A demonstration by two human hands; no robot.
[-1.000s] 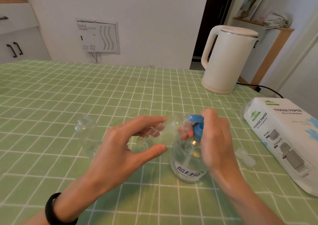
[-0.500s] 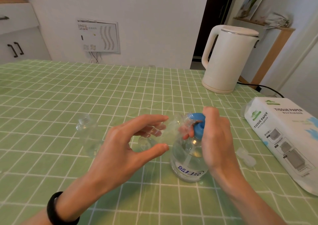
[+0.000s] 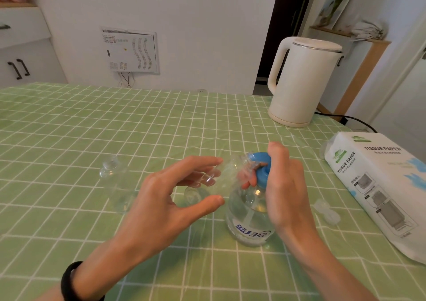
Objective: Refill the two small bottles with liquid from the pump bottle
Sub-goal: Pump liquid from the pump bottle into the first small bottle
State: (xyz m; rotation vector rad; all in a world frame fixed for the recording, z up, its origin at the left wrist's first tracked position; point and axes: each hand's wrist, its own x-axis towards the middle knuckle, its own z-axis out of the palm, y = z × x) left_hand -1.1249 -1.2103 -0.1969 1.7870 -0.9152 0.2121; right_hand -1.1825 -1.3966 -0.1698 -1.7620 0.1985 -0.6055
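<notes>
While I watch from the head view, the nearest thing is my left hand [image 3: 166,199], thumb and fingers curled around a small clear bottle [image 3: 214,181] that lies tilted, its mouth up against the blue pump head [image 3: 259,168]. The grip looks loose, more a cradle than a pinch, and the plastic is so clear that I cannot tell exactly where the fingertips touch it. My right hand [image 3: 283,190] is closed over the pump head, fingers wrapped behind it and the palm side bearing down, on the pump bottle [image 3: 250,217] standing on the green checked counter [image 3: 69,139].

My main worry is alignment: the spout and the small mouth are both partly hidden by my fingers, so if the mouth sits a little off, a stroke would send liquid down the outside of the bottle and onto the counter. A hard press on the pump with no hand on its body could also rock or slide the pump bottle. The loose left grip could let the tilted bottle slip once it gets wet.

Just right of the pump bottle lies a small clear cap [image 3: 327,212], near the tissue paper pack [image 3: 378,185]; my right forearm could sweep it away. Further left, the second small bottle [image 3: 115,181] stands apart, uncapped as far as I can judge, and easy to knock over. The white kettle [image 3: 302,82] sits far back, out of harm.
</notes>
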